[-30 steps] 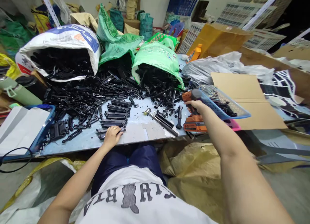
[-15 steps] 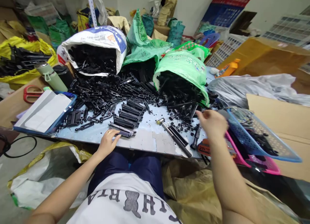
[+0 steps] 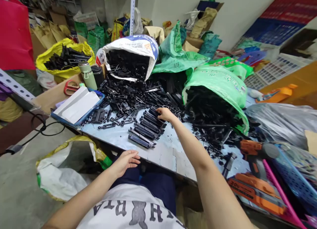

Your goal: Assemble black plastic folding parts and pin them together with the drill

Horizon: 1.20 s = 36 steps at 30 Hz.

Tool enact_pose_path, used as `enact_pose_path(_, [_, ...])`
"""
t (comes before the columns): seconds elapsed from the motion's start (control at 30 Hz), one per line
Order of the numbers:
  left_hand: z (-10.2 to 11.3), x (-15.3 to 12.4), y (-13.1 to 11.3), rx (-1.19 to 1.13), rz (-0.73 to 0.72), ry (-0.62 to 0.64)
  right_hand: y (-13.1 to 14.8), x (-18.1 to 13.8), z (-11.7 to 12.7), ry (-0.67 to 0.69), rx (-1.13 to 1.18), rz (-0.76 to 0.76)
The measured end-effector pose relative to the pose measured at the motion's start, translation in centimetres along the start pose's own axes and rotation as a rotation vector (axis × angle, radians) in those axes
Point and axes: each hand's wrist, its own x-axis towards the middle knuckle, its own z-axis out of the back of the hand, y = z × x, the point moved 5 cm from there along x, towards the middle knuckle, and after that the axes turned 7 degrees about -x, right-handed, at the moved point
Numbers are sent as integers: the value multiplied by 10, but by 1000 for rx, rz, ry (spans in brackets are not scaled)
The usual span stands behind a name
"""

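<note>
Cluttered workshop, blue worktable (image 3: 163, 151) heaped with black plastic parts (image 3: 128, 96) spilling from sacks. Right hand (image 3: 165, 114) reaches over stacked black strips (image 3: 146, 128), fingers curled onto top pieces. Left hand (image 3: 126, 161) hangs loosely spread, empty, below table edge. Orange drill (image 3: 252, 149) at right.

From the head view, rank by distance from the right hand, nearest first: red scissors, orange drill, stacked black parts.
Measured from the right hand:
1. Stacked black parts, under its fingertips.
2. Orange drill, off to the right at the table edge.
3. Red scissors, far left on cardboard.
</note>
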Motion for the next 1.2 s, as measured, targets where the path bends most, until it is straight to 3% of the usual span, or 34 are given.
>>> enact_pose_path(0.1, [12,-4,12,-22,60,-38,-1,0,3,121,98,51])
enact_pose_path(0.23, [23,-3,35,-78,101,-224,12,1,-21,313,354,-32])
enact_pose_path(0.33, [20,0,50,-240,24,-284,35,-12,-47,304,465,-76])
enact_pose_path(0.43, [7,-1,49,-492,-208,-189,68,-40,-75,320,553,-36])
enact_pose_path(0.5, [3,-6,47,-607,-313,-197,89,-59,-87,309,588,9])
enact_pose_path(0.6, [2,-11,50,-696,-309,-274,111,-78,-94,254,571,20])
enact_pose_path(0.73, [12,-18,52,-757,-317,-272,132,-81,-94,259,652,61])
enact_pose_path(0.83, [38,-35,58,-804,-296,-304,167,-81,-95,239,722,180])
enact_pose_path(0.93, [83,-67,66,-855,-257,-362,228,-83,-106,149,670,328])
enact_pose_path(1.1, [181,-106,70,-829,-323,-567,343,-80,-170,254,472,456])
enact_pose_path(1.2, [233,-106,65,-724,-379,-763,378,-81,-201,300,411,515])
